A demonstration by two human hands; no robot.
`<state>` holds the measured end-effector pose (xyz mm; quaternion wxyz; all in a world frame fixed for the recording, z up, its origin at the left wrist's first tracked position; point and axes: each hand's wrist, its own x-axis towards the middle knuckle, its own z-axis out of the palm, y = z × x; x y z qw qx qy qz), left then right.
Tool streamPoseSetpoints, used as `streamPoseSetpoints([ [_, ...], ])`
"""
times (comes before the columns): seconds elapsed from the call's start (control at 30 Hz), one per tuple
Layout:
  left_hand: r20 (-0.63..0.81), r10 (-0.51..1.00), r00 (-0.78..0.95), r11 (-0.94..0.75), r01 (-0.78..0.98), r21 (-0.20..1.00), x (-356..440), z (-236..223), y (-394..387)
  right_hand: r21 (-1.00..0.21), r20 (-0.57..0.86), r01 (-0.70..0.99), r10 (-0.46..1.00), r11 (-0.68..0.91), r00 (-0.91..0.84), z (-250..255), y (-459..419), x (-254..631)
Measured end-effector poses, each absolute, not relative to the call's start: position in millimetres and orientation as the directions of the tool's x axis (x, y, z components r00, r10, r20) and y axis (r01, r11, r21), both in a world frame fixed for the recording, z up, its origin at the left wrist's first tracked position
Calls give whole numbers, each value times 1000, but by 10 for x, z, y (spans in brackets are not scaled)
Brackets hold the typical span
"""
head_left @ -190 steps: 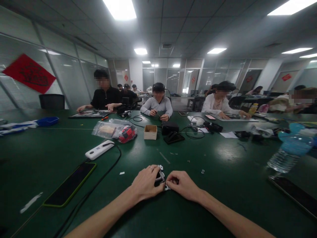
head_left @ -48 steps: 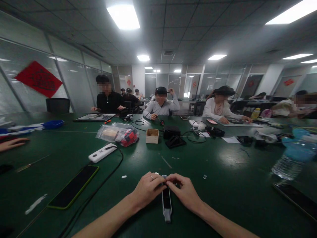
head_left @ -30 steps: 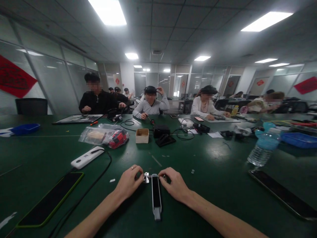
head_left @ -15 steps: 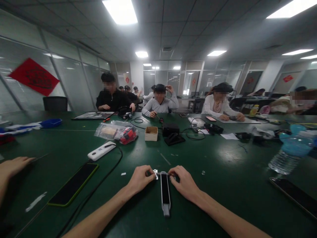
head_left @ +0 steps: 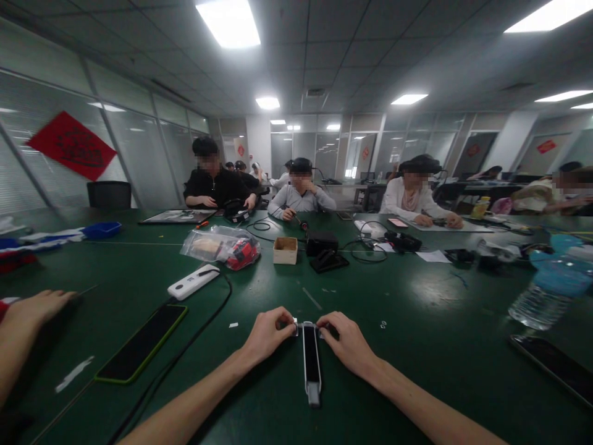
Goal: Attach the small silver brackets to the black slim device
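Note:
A slim black-and-silver bar lies lengthwise on the green table, pointing away from me. A small silver crosspiece sits at its far end. My left hand pinches the crosspiece's left side, and my right hand grips its right side. My fingers hide part of the small piece, so its exact shape cannot be seen. A co-worker's hand rests at the far left of the table, apart from mine.
A white power bank with a black cable lies left of the bar, beside a green-edged phone. Farther off are a plastic bag, a small cardboard box and black devices. A water bottle and a phone lie right.
My hands have drawn slightly closer around the crosspiece, and the view has shifted a little. The bar stays in nearly the same place, and the co-worker's hand has moved slightly farther into view.

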<state>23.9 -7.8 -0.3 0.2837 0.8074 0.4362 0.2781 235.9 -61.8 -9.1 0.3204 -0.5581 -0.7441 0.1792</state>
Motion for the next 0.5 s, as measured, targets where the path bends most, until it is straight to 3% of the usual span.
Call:
streamPoseSetpoints([
  [0.5, 146, 816, 559, -519, 598, 611, 229, 78, -79, -622, 264, 720, 948, 307, -176, -58, -625, 2358],
])
